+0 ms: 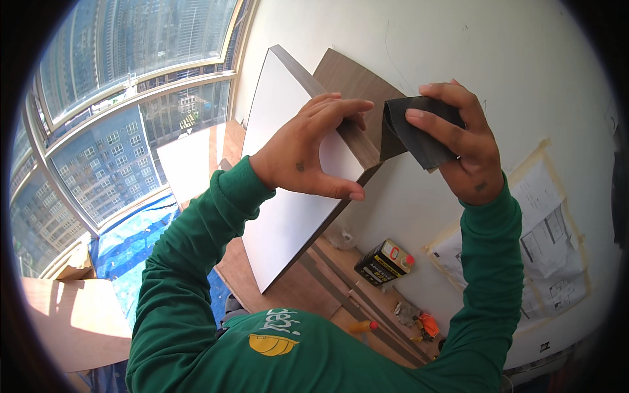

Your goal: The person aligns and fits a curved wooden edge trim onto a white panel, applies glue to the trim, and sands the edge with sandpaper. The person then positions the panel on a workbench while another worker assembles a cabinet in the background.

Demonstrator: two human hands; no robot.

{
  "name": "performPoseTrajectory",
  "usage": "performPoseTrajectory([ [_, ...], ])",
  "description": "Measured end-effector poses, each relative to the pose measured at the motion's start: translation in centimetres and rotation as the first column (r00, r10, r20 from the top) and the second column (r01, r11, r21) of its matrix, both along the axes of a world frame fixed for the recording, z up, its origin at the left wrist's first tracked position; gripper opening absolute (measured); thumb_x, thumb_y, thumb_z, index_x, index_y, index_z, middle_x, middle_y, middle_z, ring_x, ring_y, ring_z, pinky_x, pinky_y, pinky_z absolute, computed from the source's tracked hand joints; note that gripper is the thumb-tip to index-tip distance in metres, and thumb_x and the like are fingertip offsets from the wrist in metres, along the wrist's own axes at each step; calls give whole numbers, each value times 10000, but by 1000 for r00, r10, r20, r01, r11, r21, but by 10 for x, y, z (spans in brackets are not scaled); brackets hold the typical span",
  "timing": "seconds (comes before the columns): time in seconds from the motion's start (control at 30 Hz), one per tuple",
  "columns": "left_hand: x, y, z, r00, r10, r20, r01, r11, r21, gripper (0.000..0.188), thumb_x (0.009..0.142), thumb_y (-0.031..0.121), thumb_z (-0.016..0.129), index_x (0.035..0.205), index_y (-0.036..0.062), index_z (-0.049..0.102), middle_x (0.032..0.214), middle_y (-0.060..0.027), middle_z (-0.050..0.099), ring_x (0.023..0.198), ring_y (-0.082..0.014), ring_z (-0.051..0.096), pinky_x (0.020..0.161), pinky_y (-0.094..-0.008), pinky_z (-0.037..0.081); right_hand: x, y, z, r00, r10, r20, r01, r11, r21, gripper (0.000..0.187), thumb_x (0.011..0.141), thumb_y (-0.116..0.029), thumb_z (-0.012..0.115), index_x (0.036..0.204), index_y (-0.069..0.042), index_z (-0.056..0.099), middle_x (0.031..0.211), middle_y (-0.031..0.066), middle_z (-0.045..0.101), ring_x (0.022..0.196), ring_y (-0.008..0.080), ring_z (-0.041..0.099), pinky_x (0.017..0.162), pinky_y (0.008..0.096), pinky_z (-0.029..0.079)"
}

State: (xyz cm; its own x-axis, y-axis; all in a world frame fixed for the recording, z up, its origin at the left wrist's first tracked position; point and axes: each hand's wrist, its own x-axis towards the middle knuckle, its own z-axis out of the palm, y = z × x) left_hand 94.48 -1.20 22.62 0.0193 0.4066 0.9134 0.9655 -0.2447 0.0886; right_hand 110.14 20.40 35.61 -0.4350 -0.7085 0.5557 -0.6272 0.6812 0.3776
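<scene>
A folded sheet of dark sandpaper (426,131) is gripped in my right hand (468,147), with its fingers on one side and the thumb behind. One fold of it is close to the corner of a large panel (288,196); contact is unclear. That panel has a white face and brown wood-grain edges, and it stands tilted. My left hand (304,150) spans the same corner with thumb and fingers spread wide apart. Whether its fingertips press on the panel's edges is hard to tell. Behind both hands leans a brown wood-grain board (354,72).
Below the panel are a black rectangular can (383,262) with a red cap, a yellow bottle (362,326) and an orange item (429,324). Taped drawings (550,249) hang on the right wall. Windows (131,118) and blue sheeting (131,236) are at left.
</scene>
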Motion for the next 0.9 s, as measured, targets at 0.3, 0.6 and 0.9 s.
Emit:
performPoseTrajectory([
  [0.3, 0, -1, 0, 1000, 17, 7, -17, 1000, -12, 1119, 636, 582, 921, 1454, -16, 446, 1169, -131, 654, 1178, -317, 618, 1211, -519, 266, -3, 0, -1, 1000, 15, 8, -15, 999, -35, 611, 695, 106, 636, 1243, -142, 740, 1324, 138, 570, 1151, 334, 557, 958, 412, 507],
  [0.6, 0, -4, 0, 1000, 20, 7, -20, 1000, -9, 1130, 635, 593, 916, 1464, -12, 443, 1155, -129, 661, 1169, -306, 631, 1213, -520, 264, -1, -2, 0, 999, 15, 34, -14, 999, -45, 589, 712, 100, 646, 1239, -144, 741, 1323, 142, 566, 1149, 321, 563, 941, 401, 522],
  [0.9, -1, -3, -1, 1000, 18, 1, -18, 1000, -5, 1144, 623, 588, 926, 1459, -27, 443, 1157, -135, 664, 1164, -303, 639, 1218, -524, 254, -1, -2, -3, 1000, 3, 20, -2, 1000, -29, 602, 701, 93, 644, 1240, -155, 743, 1334, 137, 567, 1157, 332, 555, 971, 424, 508],
])
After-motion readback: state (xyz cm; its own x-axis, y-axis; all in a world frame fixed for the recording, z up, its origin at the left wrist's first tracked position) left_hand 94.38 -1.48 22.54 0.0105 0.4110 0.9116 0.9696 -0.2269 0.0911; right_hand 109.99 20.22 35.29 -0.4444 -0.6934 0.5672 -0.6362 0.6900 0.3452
